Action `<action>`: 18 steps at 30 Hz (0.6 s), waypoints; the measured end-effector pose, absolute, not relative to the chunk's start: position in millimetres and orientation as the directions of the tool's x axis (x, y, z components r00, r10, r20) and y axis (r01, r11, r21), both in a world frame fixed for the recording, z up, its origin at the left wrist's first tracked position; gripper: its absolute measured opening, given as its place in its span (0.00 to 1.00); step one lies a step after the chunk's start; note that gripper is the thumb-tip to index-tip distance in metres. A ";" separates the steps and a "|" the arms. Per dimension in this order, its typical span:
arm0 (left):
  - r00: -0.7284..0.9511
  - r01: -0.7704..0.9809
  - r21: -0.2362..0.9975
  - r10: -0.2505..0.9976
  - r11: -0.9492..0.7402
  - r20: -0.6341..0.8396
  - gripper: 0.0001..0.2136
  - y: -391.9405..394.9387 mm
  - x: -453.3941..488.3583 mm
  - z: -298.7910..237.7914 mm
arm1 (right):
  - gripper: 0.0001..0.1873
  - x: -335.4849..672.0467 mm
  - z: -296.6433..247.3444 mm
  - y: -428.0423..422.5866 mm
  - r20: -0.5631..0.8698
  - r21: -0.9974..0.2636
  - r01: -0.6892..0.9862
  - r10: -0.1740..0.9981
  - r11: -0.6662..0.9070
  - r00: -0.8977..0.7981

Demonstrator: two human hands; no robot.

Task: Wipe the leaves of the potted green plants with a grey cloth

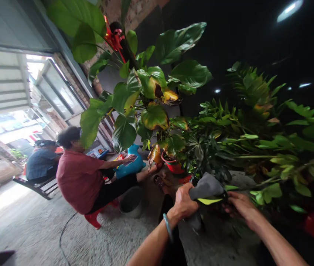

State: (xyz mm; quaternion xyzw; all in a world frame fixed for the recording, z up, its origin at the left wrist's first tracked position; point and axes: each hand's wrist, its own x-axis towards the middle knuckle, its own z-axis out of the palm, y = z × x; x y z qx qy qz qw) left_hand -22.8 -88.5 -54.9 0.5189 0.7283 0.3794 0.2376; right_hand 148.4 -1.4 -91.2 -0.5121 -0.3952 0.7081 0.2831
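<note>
My left hand (184, 202) is closed on a grey cloth (206, 186), which is pressed over a yellow-green leaf (209, 201). A bracelet sits on that wrist. Just right of the cloth, my right hand (240, 207) lies under the same leaf with its fingers curled around the leaf's far end. The leaf belongs to a bushy green plant (256, 147) at my right.
A tall large-leaved plant (151, 92) stands in a red pot (173, 166). A person in a red shirt (79, 177) sits on a red stool (94, 218) beside a grey bucket (130, 201). Another person (42, 162) sits on a bench. A hose (62, 236) lies on the gravel floor.
</note>
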 end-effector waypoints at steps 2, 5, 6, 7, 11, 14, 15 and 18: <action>-0.397 0.557 0.820 0.909 0.130 0.125 0.10 -86.6 -28.6 -38.3 | 0.05 149.9 -91.2 -1.5 -0.492 -0.853 -0.004 0.805 -0.523 -0.331; -0.469 0.570 0.822 0.815 -0.016 0.341 0.09 -62.9 -29.2 -4.8 | 0.06 149.2 -90.0 -2.8 -0.465 -0.863 -0.028 0.813 -0.505 -0.350; -0.483 0.577 0.815 0.785 -0.047 0.387 0.10 -53.3 -26.2 3.2 | 0.06 148.2 -90.3 -2.9 -0.457 -0.866 -0.030 0.816 -0.499 -0.354; -0.489 0.582 0.811 0.770 -0.061 0.409 0.11 -44.9 -22.1 7.9 | 0.07 147.1 -91.3 -2.6 -0.450 -0.870 -0.030 0.817 -0.493 -0.360; -0.401 0.610 0.791 0.875 0.034 0.272 0.11 -39.4 -5.9 -9.4 | 0.03 145.1 -102.4 3.4 -0.442 -0.875 -0.008 0.807 -0.484 -0.391; -0.315 0.620 0.774 0.944 0.128 0.097 0.10 -64.3 -7.3 -37.1 | 0.03 148.8 -111.1 8.9 -0.467 -0.865 0.024 0.787 -0.501 -0.402; -0.309 0.607 0.782 0.949 0.145 0.063 0.10 -73.5 -10.3 -42.3 | 0.04 150.5 -112.1 9.7 -0.475 -0.861 0.030 0.782 -0.507 -0.403; -0.346 0.544 0.833 0.932 0.106 0.107 0.10 -87.8 -20.5 -35.4 | 0.03 153.9 -106.6 7.9 -0.476 -0.859 0.013 0.788 -0.512 -0.389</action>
